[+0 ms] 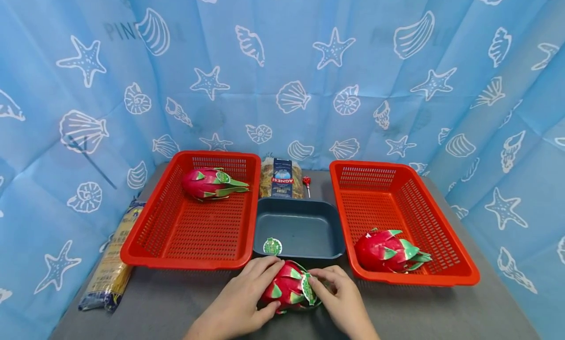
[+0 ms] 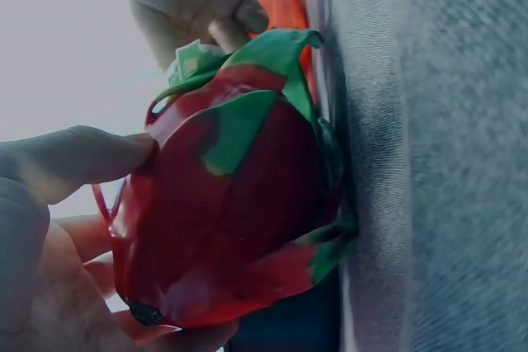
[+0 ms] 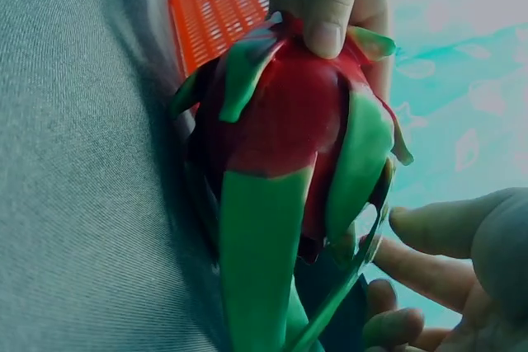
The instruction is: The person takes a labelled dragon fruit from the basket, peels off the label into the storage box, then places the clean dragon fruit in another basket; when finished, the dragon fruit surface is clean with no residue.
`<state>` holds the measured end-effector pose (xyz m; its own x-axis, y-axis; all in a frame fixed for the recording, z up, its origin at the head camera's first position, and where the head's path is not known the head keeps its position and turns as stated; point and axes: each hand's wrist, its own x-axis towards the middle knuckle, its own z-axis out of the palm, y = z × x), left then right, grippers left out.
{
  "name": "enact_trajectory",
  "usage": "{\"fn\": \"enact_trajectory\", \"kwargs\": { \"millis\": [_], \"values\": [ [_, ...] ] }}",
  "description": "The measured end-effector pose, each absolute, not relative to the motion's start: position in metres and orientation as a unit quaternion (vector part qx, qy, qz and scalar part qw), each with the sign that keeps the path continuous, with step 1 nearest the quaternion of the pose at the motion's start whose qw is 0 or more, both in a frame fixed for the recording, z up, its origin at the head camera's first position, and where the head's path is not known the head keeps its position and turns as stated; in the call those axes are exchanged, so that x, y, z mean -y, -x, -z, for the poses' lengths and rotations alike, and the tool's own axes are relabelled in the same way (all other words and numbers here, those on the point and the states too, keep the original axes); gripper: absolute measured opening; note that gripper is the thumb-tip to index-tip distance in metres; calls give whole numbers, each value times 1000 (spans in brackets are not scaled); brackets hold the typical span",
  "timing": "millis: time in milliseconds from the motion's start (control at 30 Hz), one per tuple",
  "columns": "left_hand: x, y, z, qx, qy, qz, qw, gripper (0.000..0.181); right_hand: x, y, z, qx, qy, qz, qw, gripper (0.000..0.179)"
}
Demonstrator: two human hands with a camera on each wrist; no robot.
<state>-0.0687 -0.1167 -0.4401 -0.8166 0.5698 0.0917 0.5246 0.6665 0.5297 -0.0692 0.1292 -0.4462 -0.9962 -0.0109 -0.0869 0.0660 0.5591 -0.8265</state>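
A red dragon fruit (image 1: 288, 287) with green-tipped scales lies on the grey table, in front of the blue-grey bin. My left hand (image 1: 247, 296) grips its left end; in the left wrist view the thumb (image 2: 115, 154) lies on one side and the fingers curl round the other. From the right, my right hand (image 1: 337, 296) pinches the edge of a green-and-white label (image 1: 307, 288) at the leafy end. In the right wrist view, thumb and forefinger (image 3: 437, 274) meet at this thin edge beside the long green leaves (image 3: 264, 257).
Two red baskets (image 1: 190, 264) (image 1: 410, 278) flank the bin (image 1: 304, 254), each holding a dragon fruit (image 1: 207, 183) (image 1: 390, 251). A round green label (image 1: 272, 246) shows at the bin's front left corner. Behind stand a pasta bag (image 1: 282, 178) and a lollipop (image 1: 307, 181); a long pasta packet (image 1: 112, 261) lies left.
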Motion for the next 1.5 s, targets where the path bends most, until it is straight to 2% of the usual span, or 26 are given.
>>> {"fn": "enact_trajectory", "kwargs": {
  "millis": [100,333,700,933,1167,1333,1500],
  "values": [
    [117,69,442,-913,-299,-274,39,74,-131,69,448,-870,-25,490,37,17],
    [114,68,444,-915,-298,-272,22,71,-130,68,450,-859,-51,509,-13,8],
    [110,67,444,-923,-272,-272,21,71,-127,59,459,-795,-96,595,-62,12],
    [109,67,444,-926,-261,-272,8,69,-127,53,462,-748,-70,647,-127,12],
    [109,68,442,-926,-260,-272,15,70,-129,47,443,-732,-36,637,-238,20],
    [111,69,443,-926,-262,-270,10,70,-133,51,419,-710,2,670,-218,17],
    [111,68,445,-924,-266,-273,6,70,-127,64,396,-722,-7,668,-179,13]
  ]
}}
